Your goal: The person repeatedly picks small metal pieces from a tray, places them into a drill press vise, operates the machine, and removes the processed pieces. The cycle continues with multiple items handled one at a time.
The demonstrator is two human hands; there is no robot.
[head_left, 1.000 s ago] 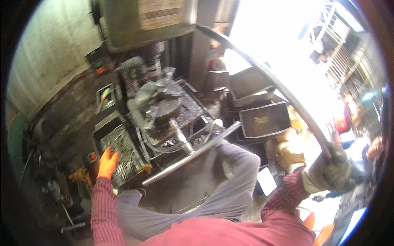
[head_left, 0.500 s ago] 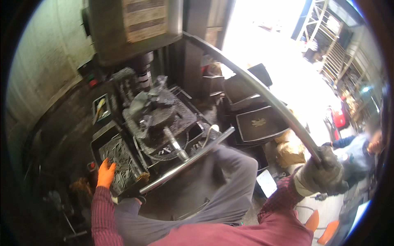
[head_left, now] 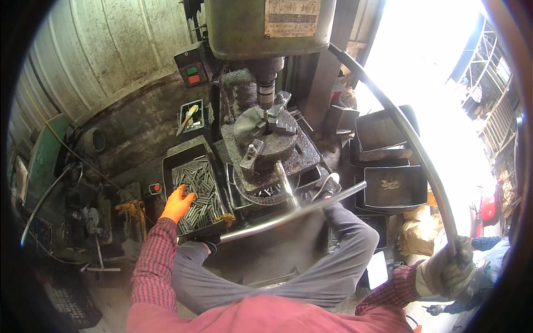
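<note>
My left hand (head_left: 177, 204), in an orange glove, reaches over the near left side of a dark bin (head_left: 169, 161) of short metal pins (head_left: 201, 191). Its fingers are slightly apart, and I make out nothing held in them. Far to the right, my right hand (head_left: 446, 272) in a pale, dirty glove is closed around the end of a long metal lever (head_left: 413, 136). That lever runs up to the head of a drill press (head_left: 266, 41). Below the press's drill chuck (head_left: 266, 91), a round jawed chuck (head_left: 265, 133) sits on the worktable, gripping a small upright piece.
A metal bar (head_left: 288, 213) crosses in front of my knees. A small tray with a brush (head_left: 190, 117) lies beyond the bin. A switch box (head_left: 191, 69) is on the left; black trays (head_left: 397, 187) stand right. Another person (head_left: 491, 263) is close to my right hand.
My view has swung left, so the scene sits farther right and is sharper. My left hand remains at the pin bin; my right hand still grips the lever.
</note>
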